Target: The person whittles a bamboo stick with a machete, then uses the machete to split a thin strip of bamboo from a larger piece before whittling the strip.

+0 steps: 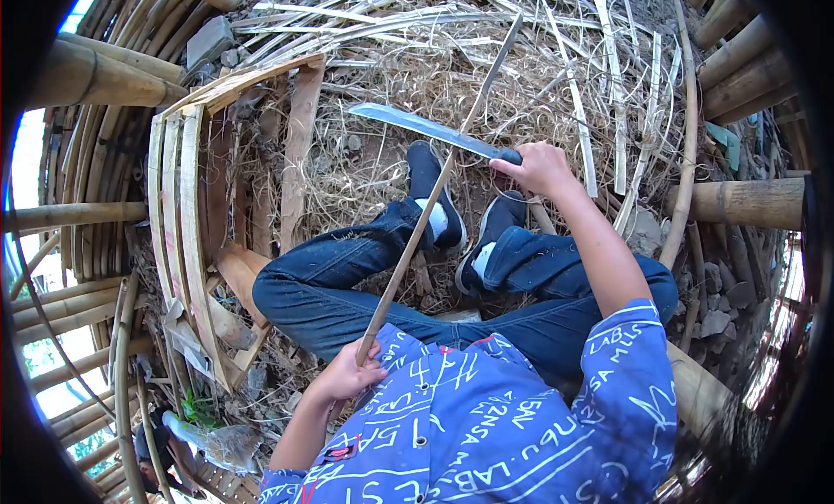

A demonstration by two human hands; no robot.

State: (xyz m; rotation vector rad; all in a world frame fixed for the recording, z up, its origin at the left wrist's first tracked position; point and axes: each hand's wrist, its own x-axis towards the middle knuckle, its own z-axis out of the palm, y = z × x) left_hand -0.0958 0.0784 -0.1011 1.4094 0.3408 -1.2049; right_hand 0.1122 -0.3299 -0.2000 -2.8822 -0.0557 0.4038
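My right hand [545, 169] is wrapped round the dark handle of a machete [417, 124], whose long blade points left. The blade crosses a long, thin bamboo strip [408, 243] near its upper part. Low in the view, close to my shirt, my left hand [352, 372] is closed on the lower part of that strip. From there the strip slants up and to the right, passing over my jeans [339, 282] and between my shoes [434, 195]. The strip's lowest end is partly hidden by my left hand and shirt.
Curly bamboo shavings [373, 191] and pale split strips [617, 87] cover the ground ahead. A wooden crate [178, 208] lies on its side at left. Thick bamboo poles [747, 202] stand at both sides. A grey block [209, 42] sits at upper left, and broken stones [717, 308] lie at right.
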